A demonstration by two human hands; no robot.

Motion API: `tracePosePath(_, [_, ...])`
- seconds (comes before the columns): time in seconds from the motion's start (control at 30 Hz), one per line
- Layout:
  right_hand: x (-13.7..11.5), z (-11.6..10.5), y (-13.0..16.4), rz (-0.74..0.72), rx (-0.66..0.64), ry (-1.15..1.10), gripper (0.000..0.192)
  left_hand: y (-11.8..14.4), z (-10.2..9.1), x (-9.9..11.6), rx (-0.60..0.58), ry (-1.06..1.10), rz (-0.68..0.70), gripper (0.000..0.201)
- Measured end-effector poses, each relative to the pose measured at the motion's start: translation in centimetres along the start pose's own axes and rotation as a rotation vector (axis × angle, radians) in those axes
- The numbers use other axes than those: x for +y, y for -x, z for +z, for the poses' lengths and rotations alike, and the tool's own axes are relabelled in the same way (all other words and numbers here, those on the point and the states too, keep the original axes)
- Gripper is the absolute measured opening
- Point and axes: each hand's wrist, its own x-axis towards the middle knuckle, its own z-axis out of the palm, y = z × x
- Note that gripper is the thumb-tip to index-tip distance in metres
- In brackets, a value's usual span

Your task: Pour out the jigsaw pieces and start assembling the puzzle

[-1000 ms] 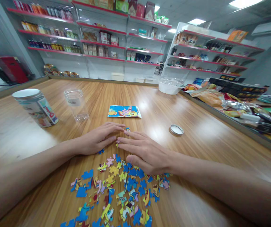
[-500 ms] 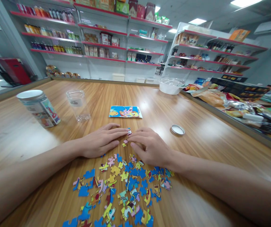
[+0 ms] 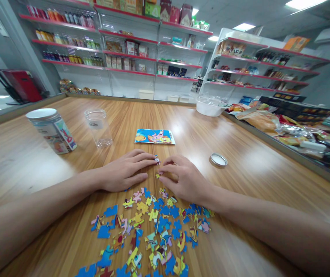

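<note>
Palm down on the wooden table [image 3: 179, 123], my left hand [image 3: 129, 169] has its fingers stretched out. Its fingertips touch a small puzzle piece [image 3: 157, 160] with white and red on it. Thumb and fingers of my right hand [image 3: 185, 179] pinch a yellow and pink puzzle piece [image 3: 158, 176] just below that one. Many loose jigsaw pieces [image 3: 162, 224], blue, yellow and pink, lie spread over the table nearer to me. A cartoon picture card [image 3: 155, 136] lies flat beyond my hands.
At the left stand a printed canister [image 3: 52, 132] with a pale lid and a clear jar [image 3: 99, 130]. A round metal lid [image 3: 218, 159] lies to the right. Farther back are a white bowl [image 3: 209, 107] and a heap of packaged goods [image 3: 292, 127]; stocked shelves stand behind.
My right thumb and fingers have closed on the yellow and pink piece, which lay free between the hands before. My left hand stays by the other piece. The view has shifted slightly.
</note>
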Motion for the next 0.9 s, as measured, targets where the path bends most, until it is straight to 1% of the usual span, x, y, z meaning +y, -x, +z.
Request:
tracePosePath(0.1, [0.17,0.01,0.01,0.060,-0.015,0.040,0.020,0.03,-0.11,0.00,-0.004,0.024,0.009,0.047])
tracePosePath(0.23, [0.34,0.09,-0.04,0.086,-0.021,0.063,0.020,0.02,-0.25,0.09,0.002,0.041,0.020,0.048])
tracePosePath(0.4, [0.80,0.35,-0.05,0.085,-0.031,0.050,0.019,0.05,-0.28,0.14,-0.012,0.020,0.039,0.044])
tracePosePath(0.6, [0.75,0.34,0.01,0.080,-0.005,0.085,0.016,0.22,-0.46,0.25,0.057,0.017,0.100,0.035])
tracePosePath(0.73, [0.41,0.09,0.07,0.062,-0.011,0.135,0.017,0.20,-0.76,0.53,0.045,0.032,0.127,0.036])
tracePosePath(0.9, [-0.06,-0.10,0.12,0.075,-0.019,0.112,0.019,0.24,-0.84,0.61,0.056,0.062,0.126,0.038])
